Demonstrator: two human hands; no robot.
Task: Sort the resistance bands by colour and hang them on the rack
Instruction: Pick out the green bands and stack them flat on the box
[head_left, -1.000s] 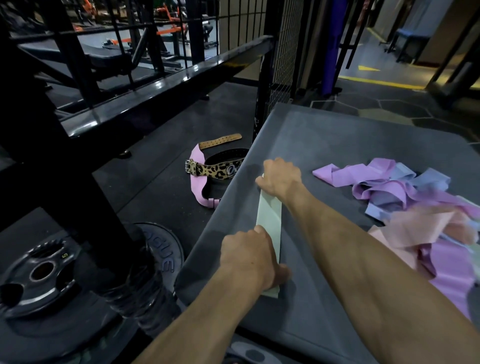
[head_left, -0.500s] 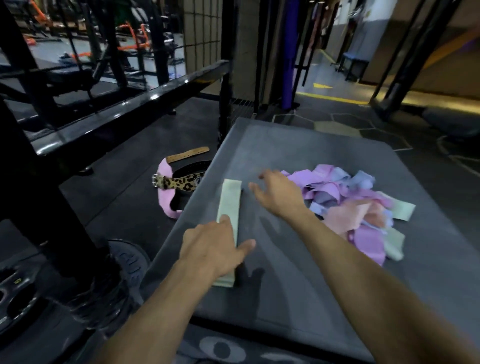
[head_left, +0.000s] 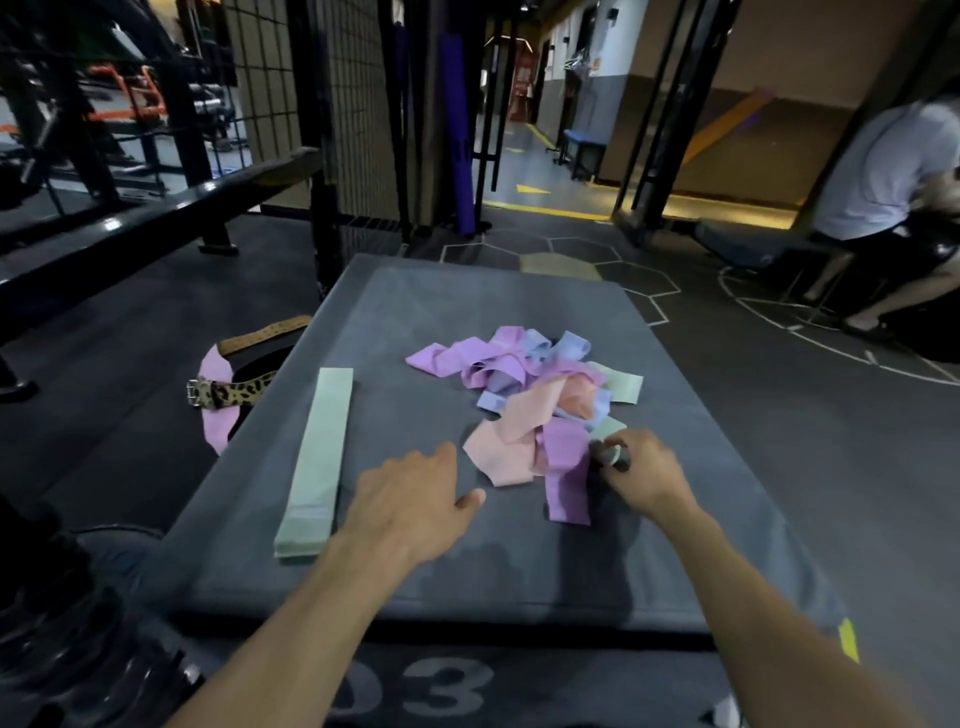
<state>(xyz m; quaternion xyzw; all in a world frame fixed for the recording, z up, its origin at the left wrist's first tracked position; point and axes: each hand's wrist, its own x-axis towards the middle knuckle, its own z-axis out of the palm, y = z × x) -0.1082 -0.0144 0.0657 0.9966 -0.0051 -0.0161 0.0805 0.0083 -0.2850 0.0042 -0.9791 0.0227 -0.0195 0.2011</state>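
Two hands: left hand (head_left: 410, 499) relaxed, right hand (head_left: 641, 475) pinching pale-green band (head_left: 608, 434) (under tangled pile (head_left: 524, 395)), leopard belt (head_left: 231, 392) aside.

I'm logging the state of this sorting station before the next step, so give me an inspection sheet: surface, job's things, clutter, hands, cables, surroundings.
Surface: grey padded mat, on a dark floor.
Job's things: one pale green band lies flat and straight on the mat's left side; a tangled pile of bands in purple, pink, blue and green sits right of centre. No rack identified.
Clutter: leopard-print belt with pink lining on the floor, left of the mat.
Hands: left hand open, over the mat near the pile; right hand pinches a green band end at the pile's near right edge.
Cables: nothing seen.
Surroundings: black gym frames, mesh panel, a seated person far right.
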